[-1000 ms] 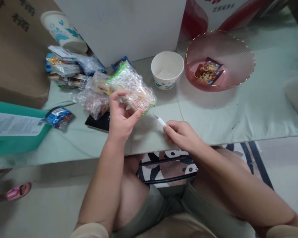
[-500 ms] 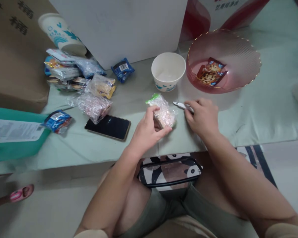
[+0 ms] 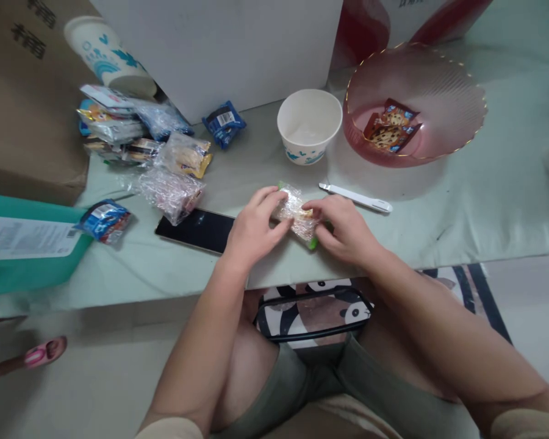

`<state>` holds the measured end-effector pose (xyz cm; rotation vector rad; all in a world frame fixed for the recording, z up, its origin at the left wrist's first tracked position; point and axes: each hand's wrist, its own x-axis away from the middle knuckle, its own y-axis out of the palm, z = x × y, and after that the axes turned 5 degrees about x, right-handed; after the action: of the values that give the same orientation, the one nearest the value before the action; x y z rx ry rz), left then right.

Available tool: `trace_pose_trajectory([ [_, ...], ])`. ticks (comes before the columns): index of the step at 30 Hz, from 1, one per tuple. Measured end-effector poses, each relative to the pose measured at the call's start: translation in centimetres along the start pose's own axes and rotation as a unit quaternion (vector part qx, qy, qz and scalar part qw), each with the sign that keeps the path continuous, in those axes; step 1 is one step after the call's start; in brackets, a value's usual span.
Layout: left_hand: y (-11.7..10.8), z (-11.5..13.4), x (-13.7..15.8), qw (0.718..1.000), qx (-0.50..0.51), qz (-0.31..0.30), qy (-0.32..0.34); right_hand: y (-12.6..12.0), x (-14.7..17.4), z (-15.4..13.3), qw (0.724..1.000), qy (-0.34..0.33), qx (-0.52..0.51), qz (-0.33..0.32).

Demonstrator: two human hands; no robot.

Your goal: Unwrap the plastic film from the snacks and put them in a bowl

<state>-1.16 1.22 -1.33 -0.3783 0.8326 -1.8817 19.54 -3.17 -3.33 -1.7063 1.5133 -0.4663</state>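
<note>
A clear-wrapped snack packet (image 3: pixel 297 213) with green ends lies on the cloth near the table's front edge. My left hand (image 3: pixel 256 228) grips its left side between thumb and fingers. On its right side, my right hand (image 3: pixel 343 225) has its fingers closed on the wrapper. Just beyond my right hand lies a white utility knife (image 3: pixel 355 198), touched by neither hand. A white paper cup (image 3: pixel 310 131) stands behind the packet. To the right of the cup, a pink glass bowl (image 3: pixel 452 149) with a gold rim holds cookie packets (image 3: pixel 391 128).
A black phone (image 3: pixel 192 230) lies partly behind my left hand. Several wrapped snacks (image 3: pixel 169 189) are heaped at the left, near a lying paper cup (image 3: pixel 114 58). A green container (image 3: pixel 32 277), a cardboard box (image 3: pixel 32 122) and a white box (image 3: pixel 238 49) stand around the table.
My right hand has let go of the utility knife, which now lies on the cloth, and has moved left onto the packet. The packet has turned between my hands.
</note>
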Motion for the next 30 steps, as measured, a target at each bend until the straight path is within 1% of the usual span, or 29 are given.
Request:
trace_pose_trajectory([
  [2, -0.2, 0.1, 0.0, 0.999, 0.005, 0.032, -0.003, -0.1, 0.0, 0.0, 1.0, -0.01, -0.007, 0.01],
  [4, -0.3, 0.3, -0.1, 0.996, 0.03, 0.09, -0.005, -0.5, 0.0, 0.2, 0.999, -0.022, -0.012, 0.027],
  [6, -0.6, 0.1, -0.2, 0.985, 0.075, 0.148, -0.042, -1.2, 0.1, 0.6, 0.999, -0.029, -0.013, 0.044],
  [8, -1.0, -0.4, -0.4, 0.969, 0.124, 0.188, -0.102, -2.1, 0.3, 1.3, 0.997, -0.02, -0.016, 0.068],
  [10, -1.6, -1.2, -0.4, 0.954, 0.165, 0.196, -0.156, -3.0, 0.6, 2.2, 0.995, 0.006, -0.018, 0.094],
  [12, -2.2, -2.0, -0.3, 0.946, 0.182, 0.186, -0.192, -3.8, 1.0, 3.3, 0.993, 0.047, -0.007, 0.112],
  [15, -2.7, -2.6, 0.0, 0.952, 0.157, 0.146, -0.219, -4.6, 1.5, 4.5, 0.984, 0.12, 0.042, 0.125],
  [17, -2.7, -2.5, 0.2, 0.961, 0.124, 0.133, -0.208, -4.8, 1.7, 4.4, 0.973, 0.147, 0.085, 0.154],
  [18, -2.6, -2.3, 0.2, 0.966, 0.11, 0.141, -0.187, -4.7, 1.7, 4.1, 0.969, 0.144, 0.102, 0.175],
  [19, -2.5, -2.1, 0.1, 0.97, 0.099, 0.155, -0.158, -4.7, 1.8, 3.5, 0.966, 0.126, 0.115, 0.193],
  [21, -2.3, -1.7, 0.0, 0.977, 0.092, 0.169, -0.093, -4.3, 1.7, 2.2, 0.971, 0.054, 0.121, 0.2],
  [23, -2.1, -1.4, -0.1, 0.984, 0.093, 0.138, -0.06, -3.7, 1.7, 0.9, 0.98, -0.018, 0.122, 0.159],
  [24, -2.1, -1.3, -0.2, 0.987, 0.088, 0.117, -0.062, -3.4, 1.6, 0.5, 0.983, -0.034, 0.127, 0.127],
  [26, -2.0, -1.2, -0.2, 0.989, 0.078, 0.099, -0.079, -2.8, 1.6, 0.2, 0.987, -0.015, 0.145, 0.069],
  [28, -2.1, -1.1, -0.2, 0.985, 0.09, 0.124, -0.084, -2.5, 1.6, 0.6, 0.987, 0.024, 0.154, 0.037],
  [30, -2.1, -1.1, -0.2, 0.976, 0.128, 0.163, -0.069, -2.5, 1.6, 1.1, 0.987, 0.042, 0.147, 0.038],
])
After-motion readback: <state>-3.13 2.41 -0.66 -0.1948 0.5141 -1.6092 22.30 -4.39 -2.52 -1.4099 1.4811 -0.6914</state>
